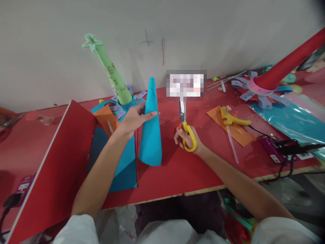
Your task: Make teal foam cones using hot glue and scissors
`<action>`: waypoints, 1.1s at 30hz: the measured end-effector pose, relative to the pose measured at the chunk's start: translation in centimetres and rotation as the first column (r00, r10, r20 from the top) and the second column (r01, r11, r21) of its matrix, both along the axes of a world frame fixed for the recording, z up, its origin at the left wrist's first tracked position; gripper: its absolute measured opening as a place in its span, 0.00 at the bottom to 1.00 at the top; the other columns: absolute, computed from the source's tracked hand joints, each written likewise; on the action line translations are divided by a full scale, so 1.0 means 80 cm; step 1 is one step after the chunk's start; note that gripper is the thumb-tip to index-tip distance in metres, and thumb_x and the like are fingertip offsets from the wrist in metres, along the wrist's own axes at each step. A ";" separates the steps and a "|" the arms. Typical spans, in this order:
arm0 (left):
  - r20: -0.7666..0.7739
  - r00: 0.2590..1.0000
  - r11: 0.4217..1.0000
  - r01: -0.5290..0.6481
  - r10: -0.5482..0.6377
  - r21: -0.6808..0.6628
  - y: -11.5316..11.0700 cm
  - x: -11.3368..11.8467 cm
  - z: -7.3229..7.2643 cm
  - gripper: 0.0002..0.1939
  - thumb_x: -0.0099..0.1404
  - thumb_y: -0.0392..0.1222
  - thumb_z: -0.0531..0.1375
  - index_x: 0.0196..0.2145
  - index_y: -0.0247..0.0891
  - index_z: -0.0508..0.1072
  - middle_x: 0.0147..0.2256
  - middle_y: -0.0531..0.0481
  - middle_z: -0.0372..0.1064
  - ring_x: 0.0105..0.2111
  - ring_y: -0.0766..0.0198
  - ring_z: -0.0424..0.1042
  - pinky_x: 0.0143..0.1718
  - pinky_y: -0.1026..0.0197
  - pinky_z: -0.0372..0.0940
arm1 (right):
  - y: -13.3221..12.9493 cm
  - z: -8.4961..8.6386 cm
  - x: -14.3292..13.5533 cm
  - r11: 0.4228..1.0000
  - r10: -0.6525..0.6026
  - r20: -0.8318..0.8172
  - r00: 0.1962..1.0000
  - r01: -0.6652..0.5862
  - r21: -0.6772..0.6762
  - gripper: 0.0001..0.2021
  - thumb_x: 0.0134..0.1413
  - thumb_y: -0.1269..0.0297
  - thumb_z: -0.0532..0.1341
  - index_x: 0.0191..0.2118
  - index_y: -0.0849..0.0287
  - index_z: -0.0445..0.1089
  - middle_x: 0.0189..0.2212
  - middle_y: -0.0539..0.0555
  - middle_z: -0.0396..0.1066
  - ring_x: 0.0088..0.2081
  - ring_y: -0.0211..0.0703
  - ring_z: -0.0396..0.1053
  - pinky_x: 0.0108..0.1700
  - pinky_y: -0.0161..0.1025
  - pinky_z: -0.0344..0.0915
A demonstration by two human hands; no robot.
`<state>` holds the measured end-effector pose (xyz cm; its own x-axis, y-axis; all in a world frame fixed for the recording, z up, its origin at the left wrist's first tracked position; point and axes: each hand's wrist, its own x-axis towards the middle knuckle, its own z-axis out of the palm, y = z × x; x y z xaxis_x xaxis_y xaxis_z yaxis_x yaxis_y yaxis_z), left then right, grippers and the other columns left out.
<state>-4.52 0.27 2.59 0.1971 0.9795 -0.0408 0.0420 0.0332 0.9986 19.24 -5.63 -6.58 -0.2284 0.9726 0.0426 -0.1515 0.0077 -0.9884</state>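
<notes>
A blue paper cone (150, 139) stands on the red table with its narrow tip up. My left hand (134, 118) grips its upper left side, the thumb lying across the front and the other fingers hidden behind. In my right hand (188, 137) is a pair of scissors (191, 137) with yellow and red handles. Its blades point away from me, toward the wall, and the tips run up to a blurred patch. The scissors are to the right of the cone and apart from it.
A green paper cone (114, 76) with a star top stands behind my left hand. Blue sheets (124, 176) lie beside a red divider (56, 162). On the right are a yellow glue gun (233, 119) on orange paper (241, 137), a power strip (271, 149) with cables, and a red cone (286, 61).
</notes>
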 end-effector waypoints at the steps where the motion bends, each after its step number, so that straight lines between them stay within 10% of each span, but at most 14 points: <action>1: -0.003 1.000 1.000 0.001 -0.001 0.003 0.000 -0.002 0.003 0.20 0.55 0.49 0.78 0.41 0.36 0.82 0.37 0.43 0.79 0.36 0.57 0.78 0.38 0.58 0.75 | 0.000 0.000 0.000 1.000 -0.004 0.001 1.000 0.004 0.000 0.33 0.52 0.25 0.65 0.26 0.55 0.62 0.15 0.49 0.69 0.10 0.32 0.59 0.12 0.31 0.54; 18: 0.206 0.972 0.987 -0.133 0.112 0.093 -0.005 -0.015 0.034 0.25 0.50 0.54 0.80 0.36 0.39 0.76 0.37 0.47 0.77 0.44 0.52 0.80 0.46 0.54 0.77 | 0.007 -0.020 0.003 0.991 -0.126 0.057 0.990 0.123 0.042 0.35 0.49 0.26 0.67 0.24 0.53 0.55 0.16 0.43 0.50 0.18 0.33 0.49 0.18 0.35 0.50; 33: 0.113 0.993 0.999 -0.011 0.017 -0.053 0.002 0.000 0.002 0.23 0.55 0.51 0.78 0.42 0.38 0.78 0.42 0.44 0.79 0.42 0.55 0.80 0.45 0.55 0.76 | 0.003 -0.021 0.006 0.999 0.021 0.016 1.000 -0.021 0.024 0.32 0.56 0.26 0.62 0.26 0.52 0.60 0.14 0.45 0.59 0.14 0.36 0.57 0.16 0.37 0.51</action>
